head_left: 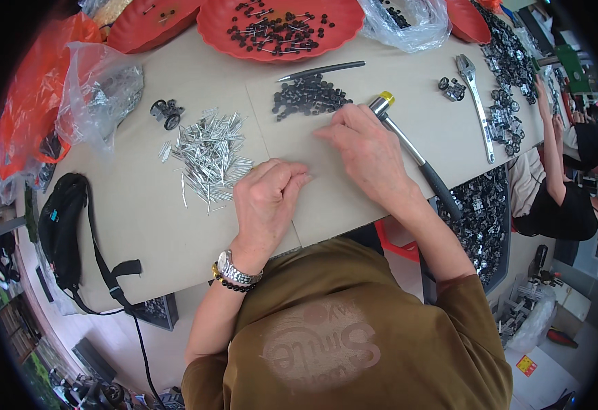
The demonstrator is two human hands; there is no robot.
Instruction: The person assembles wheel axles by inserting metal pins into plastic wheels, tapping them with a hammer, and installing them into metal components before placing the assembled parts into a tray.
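My left hand [263, 197] is closed in a pinch over the table, just right of a heap of short silvery metal pins [210, 154]. Its thumb and forefinger meet; whatever may lie between them is too small to see. Fingers curled together, my right hand [369, 152] is closed just below a pile of small black plastic parts [310, 94]; what it grips, if anything, is hidden. Beside its knuckles lies a hammer [403, 137] with a yellow tip and black handle. A thin black pointed rod [323, 70] rests above the black parts.
Red dishes, one holding pins with black ends [282, 51], line the far edge. An adjustable wrench [477, 106] lies right, near heaped black wheeled pieces [507, 51]. Plastic bags [97, 89] and a black pouch [64, 229] are left. Another person [559, 205] sits at far right.
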